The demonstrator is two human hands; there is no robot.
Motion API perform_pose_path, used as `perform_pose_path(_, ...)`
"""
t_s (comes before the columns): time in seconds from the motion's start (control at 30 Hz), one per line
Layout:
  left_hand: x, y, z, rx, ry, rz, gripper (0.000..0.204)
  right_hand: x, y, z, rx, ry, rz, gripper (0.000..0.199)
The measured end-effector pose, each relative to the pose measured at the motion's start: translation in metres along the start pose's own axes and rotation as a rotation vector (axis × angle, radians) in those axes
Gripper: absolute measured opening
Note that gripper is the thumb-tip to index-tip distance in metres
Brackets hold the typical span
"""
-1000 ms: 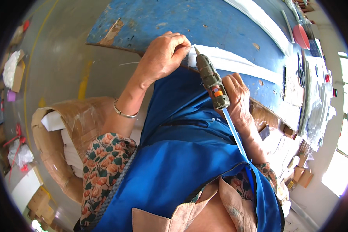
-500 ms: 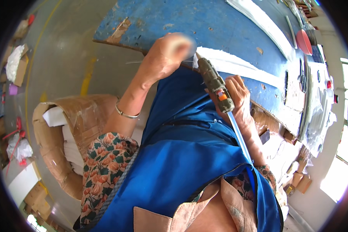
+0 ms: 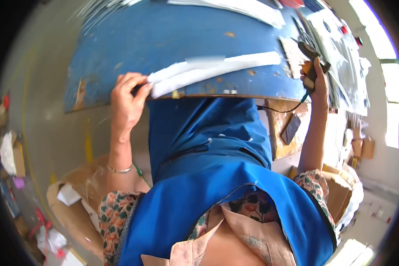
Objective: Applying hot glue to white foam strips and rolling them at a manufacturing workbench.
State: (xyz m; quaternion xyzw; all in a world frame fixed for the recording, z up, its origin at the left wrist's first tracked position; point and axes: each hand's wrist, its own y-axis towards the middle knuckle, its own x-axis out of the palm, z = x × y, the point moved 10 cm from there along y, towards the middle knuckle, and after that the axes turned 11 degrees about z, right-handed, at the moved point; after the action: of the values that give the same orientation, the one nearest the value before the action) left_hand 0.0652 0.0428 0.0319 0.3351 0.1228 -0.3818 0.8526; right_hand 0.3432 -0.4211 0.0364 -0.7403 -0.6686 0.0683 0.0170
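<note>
left hand [image 3: 129,96]: fingers bent toward the thumb, tips at the left end of a white strip [image 3: 213,71]; whether they pinch it cannot be told.
right hand [image 3: 320,83]: wrapped around the grip of a dark glue gun [image 3: 309,51], raised at the right end of the table [image 3: 199,40], well apart from the strip, nozzle pointing up and leftward.
white strip: lying along the near edge of the blue, scuffed table, between the two hands; a patch of its upper edge is blurred.
cord [image 3: 288,111]: black, sagging from the foot of the gun toward the blue apron [image 3: 208,177].
far side: a second strip [image 3: 235,6], well apart from the first; thin pale strands [image 3: 104,11] bunched at the left; a pink bowl [image 3: 292,3] cut by the top edge.
in the way: the right hand and gun stand in front of layered pale sheets [image 3: 352,75] and hide part of them; a dark tool [image 3: 302,30] lies near the nozzle, too blurred to name.
below the cord: a flat dark object [image 3: 291,128] on a worn wooden surface [image 3: 277,117].
by the forearms: a cardboard container [image 3: 66,217] at the left, a cardboard box [image 3: 341,199] at the right.
</note>
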Motion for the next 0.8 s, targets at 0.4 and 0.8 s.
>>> perform_pose_path(0.4,0.002,-0.006,-0.004,-0.012,-0.018,0.015,0.010,-0.008,-0.013,-0.022,-0.640,-0.998,0.349,0.035)
perform_pose_path(0.8,0.003,-0.005,0.011,0.108,-0.020,0.036,0.012,0.067,-0.010,0.019,-0.250,-0.452,-0.057,0.031)
